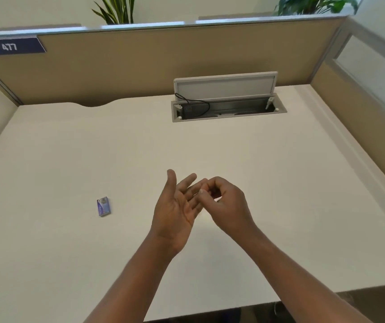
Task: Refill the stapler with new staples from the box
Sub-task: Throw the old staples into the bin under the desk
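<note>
A single head-worn wide-angle view covers the scene. It looks forward and steeply down from above the near edge of the desk (280, 206), close to that edge. The near edge crosses the lower frame on a slant, with floor visible below it at the lower right. The far edge, with the partition wall (163, 61) behind it, lies in the upper third. The right edge of the desk runs diagonally down the right side; the left edge is cut off by the frame. Lens distortion bows the partition lines. Both forearms enter from the bottom, and the left hand (175, 213) and right hand (226, 201) sit near frame centre.
</note>
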